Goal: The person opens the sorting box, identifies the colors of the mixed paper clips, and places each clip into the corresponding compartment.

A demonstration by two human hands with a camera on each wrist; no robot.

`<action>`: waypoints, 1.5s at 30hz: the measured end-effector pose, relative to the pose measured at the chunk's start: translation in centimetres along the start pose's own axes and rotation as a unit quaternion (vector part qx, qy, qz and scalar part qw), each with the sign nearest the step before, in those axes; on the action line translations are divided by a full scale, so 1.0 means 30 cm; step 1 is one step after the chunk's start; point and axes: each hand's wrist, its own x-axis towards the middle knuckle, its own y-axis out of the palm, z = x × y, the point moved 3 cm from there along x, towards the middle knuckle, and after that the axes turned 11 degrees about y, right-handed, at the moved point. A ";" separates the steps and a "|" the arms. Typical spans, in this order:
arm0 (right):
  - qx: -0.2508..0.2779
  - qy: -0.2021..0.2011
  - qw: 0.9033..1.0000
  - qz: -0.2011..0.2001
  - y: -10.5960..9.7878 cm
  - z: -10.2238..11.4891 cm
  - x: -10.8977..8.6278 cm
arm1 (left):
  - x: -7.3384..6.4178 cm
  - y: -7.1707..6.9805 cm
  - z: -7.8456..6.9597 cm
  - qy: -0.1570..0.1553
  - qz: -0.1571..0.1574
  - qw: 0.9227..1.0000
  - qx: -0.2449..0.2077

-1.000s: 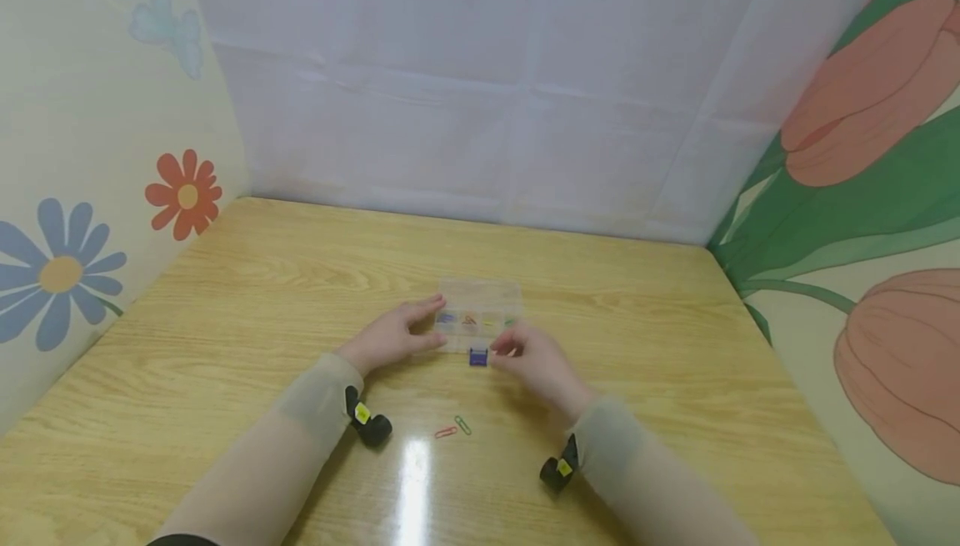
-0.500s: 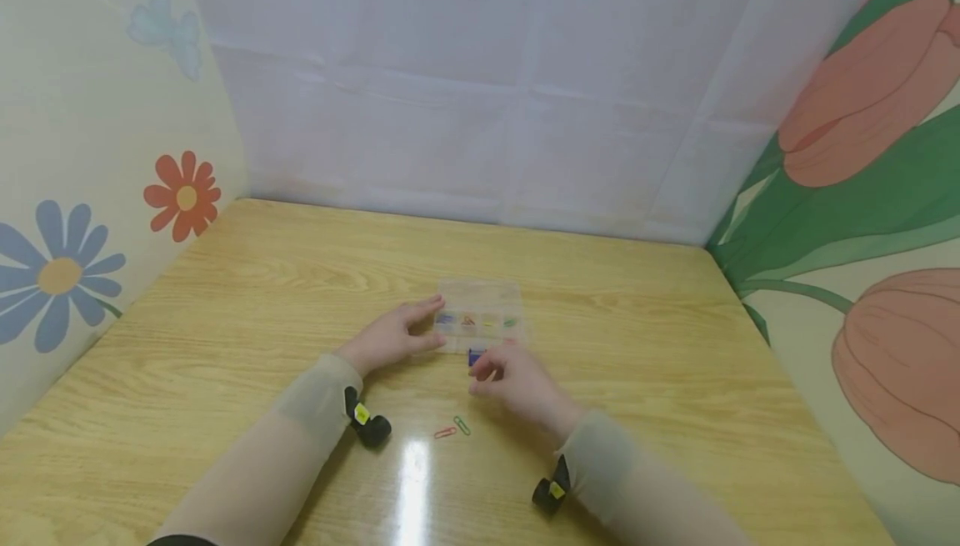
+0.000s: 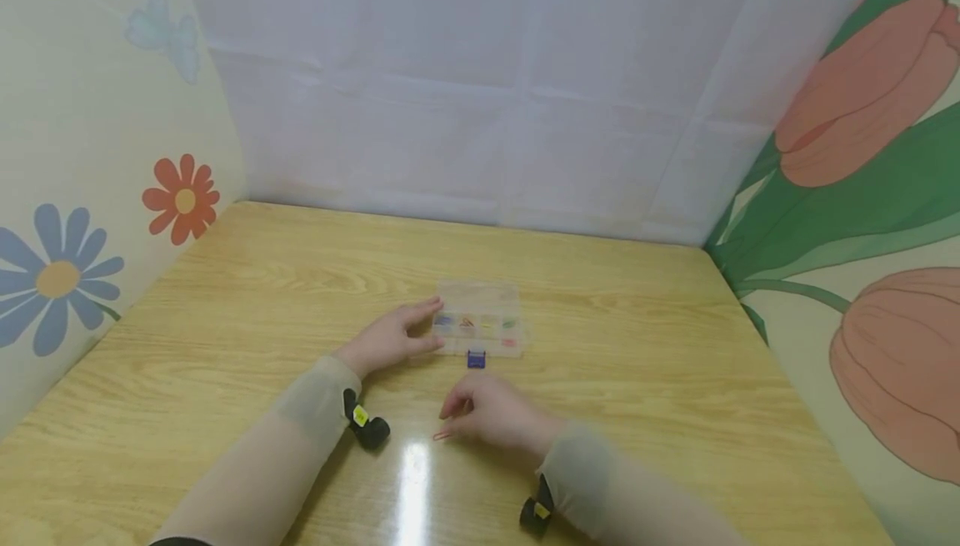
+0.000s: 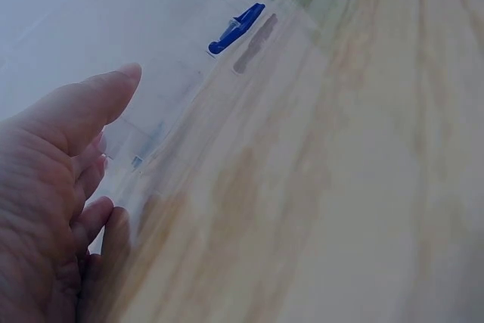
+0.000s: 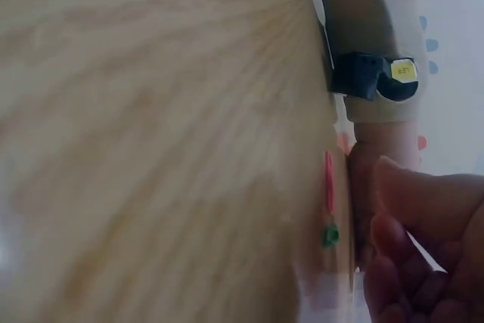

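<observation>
A clear plastic compartment box lies with its lid raised at the back. Small blue, red, yellow and green pieces sit in separate compartments, and a blue latch hangs at its front edge. My left hand rests at the box's left end, thumb along the front and fingers toward the back. My right hand is low over the table in front of the box, thumb and fingers apart. A red paper clip shows just beyond its thumb. The green paper clip appears in the right wrist view, hidden from the head view.
The wood-grain table stretches out around the box. A white cloth hangs behind it, with flower-painted panels at left and right. A black wrist camera is strapped to the left forearm and another to the right.
My right hand has moved from the box's front right, past the latch, toward me and left to the paper clips, now covering the green one. The left hand keeps its place at the box.
</observation>
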 end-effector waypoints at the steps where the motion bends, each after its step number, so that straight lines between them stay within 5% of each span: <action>1: -0.011 -0.002 1.000 0.002 0.003 0.003 0.001 | 0.000 0.000 -0.001 0.000 0.000 1.000 0.000; 23: -0.099 0.027 0.995 0.021 0.031 0.020 0.000 | -0.004 0.000 -0.011 -0.001 0.001 1.000 -0.013; 36: -0.194 -0.024 0.981 0.003 0.031 0.035 -0.004 | -0.005 0.002 -0.010 -0.003 0.004 1.000 -0.018; 45: -0.123 -0.019 0.992 -0.002 0.018 0.027 0.000 | -0.005 -0.001 -0.015 -0.004 0.002 1.000 -0.015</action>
